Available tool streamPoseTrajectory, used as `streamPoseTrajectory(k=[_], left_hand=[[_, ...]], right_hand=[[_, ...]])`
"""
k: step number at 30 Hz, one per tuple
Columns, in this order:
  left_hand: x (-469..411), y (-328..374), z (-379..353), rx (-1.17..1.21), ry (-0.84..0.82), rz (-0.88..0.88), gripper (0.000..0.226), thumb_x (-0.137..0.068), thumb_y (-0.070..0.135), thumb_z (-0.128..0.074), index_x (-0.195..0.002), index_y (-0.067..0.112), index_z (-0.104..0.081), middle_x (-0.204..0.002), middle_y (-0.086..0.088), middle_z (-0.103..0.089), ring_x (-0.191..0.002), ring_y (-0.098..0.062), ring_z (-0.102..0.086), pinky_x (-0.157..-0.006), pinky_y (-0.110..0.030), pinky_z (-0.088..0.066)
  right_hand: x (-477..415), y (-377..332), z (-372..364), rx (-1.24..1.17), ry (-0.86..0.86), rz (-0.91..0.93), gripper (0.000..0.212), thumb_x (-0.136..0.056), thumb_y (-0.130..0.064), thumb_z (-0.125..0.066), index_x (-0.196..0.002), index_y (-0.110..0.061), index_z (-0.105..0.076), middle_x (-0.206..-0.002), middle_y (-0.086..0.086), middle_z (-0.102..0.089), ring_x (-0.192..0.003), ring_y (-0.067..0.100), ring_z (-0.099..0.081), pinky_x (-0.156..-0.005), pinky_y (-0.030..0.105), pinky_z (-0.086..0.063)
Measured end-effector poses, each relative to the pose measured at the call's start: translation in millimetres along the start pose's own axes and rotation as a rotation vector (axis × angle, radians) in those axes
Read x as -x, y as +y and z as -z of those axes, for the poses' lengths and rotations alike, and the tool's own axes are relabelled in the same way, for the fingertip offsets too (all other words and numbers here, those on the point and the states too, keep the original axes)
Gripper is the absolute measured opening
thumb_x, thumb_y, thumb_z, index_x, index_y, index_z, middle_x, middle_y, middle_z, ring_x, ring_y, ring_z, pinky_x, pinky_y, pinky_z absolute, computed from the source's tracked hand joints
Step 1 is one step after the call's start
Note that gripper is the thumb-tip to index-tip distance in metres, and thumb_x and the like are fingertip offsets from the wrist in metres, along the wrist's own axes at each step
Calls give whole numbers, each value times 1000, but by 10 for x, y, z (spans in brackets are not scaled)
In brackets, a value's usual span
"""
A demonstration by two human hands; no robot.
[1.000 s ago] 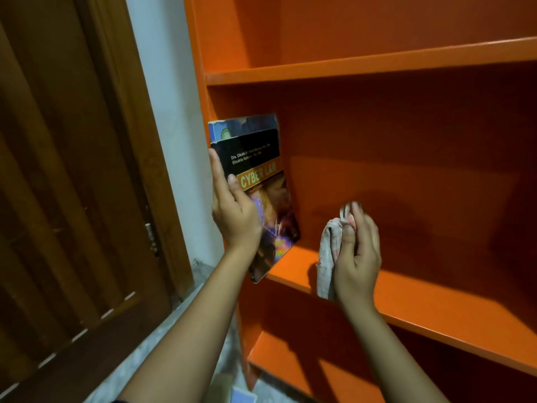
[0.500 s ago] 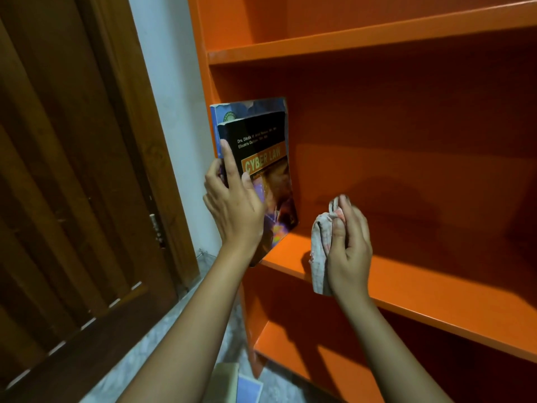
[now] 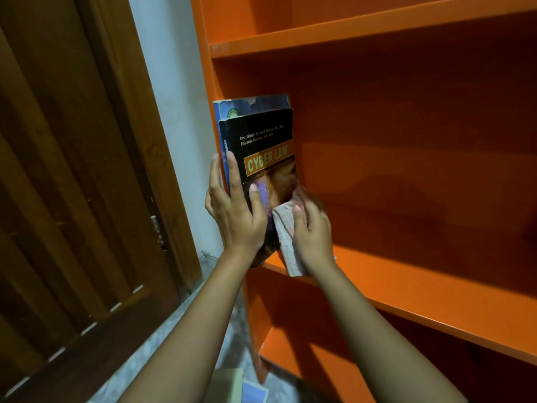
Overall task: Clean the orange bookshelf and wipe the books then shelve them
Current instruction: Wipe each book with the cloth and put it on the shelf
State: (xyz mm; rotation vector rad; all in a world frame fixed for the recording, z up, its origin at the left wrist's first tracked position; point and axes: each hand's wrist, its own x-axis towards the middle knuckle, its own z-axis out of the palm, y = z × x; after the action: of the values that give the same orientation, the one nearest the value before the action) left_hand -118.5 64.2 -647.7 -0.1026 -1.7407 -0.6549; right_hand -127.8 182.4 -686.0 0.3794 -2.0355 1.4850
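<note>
Your left hand (image 3: 235, 219) clasped the upright black "Cyber Law" paperback (image 3: 261, 158) against the orange bookshelf (image 3: 406, 274) wall; your right hand (image 3: 312, 231), nearer its cover, clutched the pale crumpled cloth (image 3: 286, 242).

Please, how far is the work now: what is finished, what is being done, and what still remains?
Done, apparently: the orange bookshelf is bare, though its cleanliness cannot be judged. In hand: the left hand holds the Cyber Law book and a blue book upright at the shelf's left end; the right hand presses a cloth against the cover. Left: more books lie on the floor.
</note>
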Motion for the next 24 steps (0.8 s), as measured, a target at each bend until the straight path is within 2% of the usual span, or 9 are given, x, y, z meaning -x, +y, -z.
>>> streamPoseTrajectory(k=[2, 4, 10, 14, 20, 24], left_hand=[[-3, 0, -24, 19, 4, -11, 58, -91, 19, -43, -144, 17, -19, -149, -11, -21, -138, -11, -19, -106, -36, -17], [-6, -8, -52, 38, 8, -6, 59, -91, 18, -43, -144, 17, -18, -149, -12, -22, -139, -8, -18, -106, -36, -18], [-10, -59, -120, 22, 29, -19, 58, -91, 18, -44, -143, 17, -18, -147, -4, -16, -138, -12, -21, -105, -41, -26], [12, -62, -119, 5, 15, -25, 56, -93, 17, -42, -143, 18, -18, -148, -3, -14, -138, -13, -19, -105, -35, -24], [27, -21, -20, -3, -46, 2, 55, -94, 17, -39, -144, 18, -18, -150, -7, -16, -138, -14, -19, -105, -33, -20], [13, 40, 104, -29, -124, 36, 57, -94, 16, -42, -146, 18, -20, -152, -15, -23, -137, -15, -20, -102, -35, -21]], right_hand=[[-86, 45, -79, 9, -15, 18, 42, -97, -21, -40, -138, -16, -47, -143, 1, -47, -131, 13, -43, -101, 11, -31], [-148, 66, -134, 25, -19, 2, 42, -97, -17, -40, -139, -16, -47, -145, 2, -44, -131, 14, -42, -96, 4, -26], [-240, 121, -235, 34, -37, -42, 41, -100, -18, -43, -141, -20, -43, -146, 3, -43, -126, 20, -47, -86, 8, -30], [-243, 142, -257, 46, -22, -39, 40, -100, -21, -44, -139, -20, -45, -144, 3, -44, -126, 19, -47, -89, 11, -31], [-191, 106, -209, 50, -8, -16, 37, -99, -17, -44, -135, -14, -51, -140, 6, -50, -127, 17, -47, -91, 4, -27], [-102, 38, -158, 20, -35, -6, 38, -99, -15, -44, -136, -13, -50, -137, 5, -53, -125, 15, -50, -98, 13, -37]])
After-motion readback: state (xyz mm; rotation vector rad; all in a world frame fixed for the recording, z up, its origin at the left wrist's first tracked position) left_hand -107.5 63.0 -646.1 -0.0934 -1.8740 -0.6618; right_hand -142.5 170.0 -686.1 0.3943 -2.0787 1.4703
